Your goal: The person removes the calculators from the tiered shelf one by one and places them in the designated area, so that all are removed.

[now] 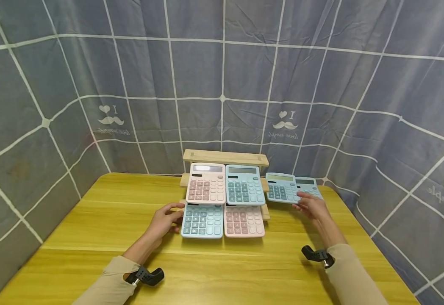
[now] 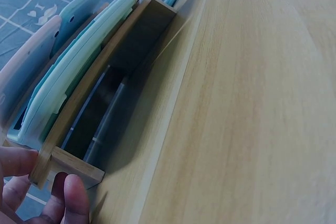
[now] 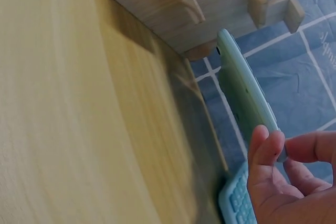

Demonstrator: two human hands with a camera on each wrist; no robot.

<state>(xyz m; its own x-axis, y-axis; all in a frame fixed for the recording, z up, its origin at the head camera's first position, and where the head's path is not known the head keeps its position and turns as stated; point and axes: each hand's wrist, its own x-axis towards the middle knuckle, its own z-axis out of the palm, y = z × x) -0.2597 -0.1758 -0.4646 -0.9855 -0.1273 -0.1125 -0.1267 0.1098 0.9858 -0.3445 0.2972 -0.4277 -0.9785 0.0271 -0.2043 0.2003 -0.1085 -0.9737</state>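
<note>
A tiered wooden rack (image 1: 226, 157) stands at the middle back of the table, with pink and blue calculators leaning on it in two rows. On the upper row are a pink calculator (image 1: 206, 183) and a blue one (image 1: 245, 185); below them are a blue calculator (image 1: 202, 221) and a pink one (image 1: 244, 221). My left hand (image 1: 165, 222) grips the rack's left end, fingers around the corner of its ledge (image 2: 77, 166). My right hand (image 1: 310, 206) pinches the lower edge of another blue calculator (image 3: 244, 87), raised above the table right of the rack.
One more blue calculator (image 1: 308, 186) lies on the table at the back right, partly behind my right hand. A grey gridded curtain (image 1: 222, 76) hangs around the back and sides of the yellow wood-grain table (image 1: 222, 271).
</note>
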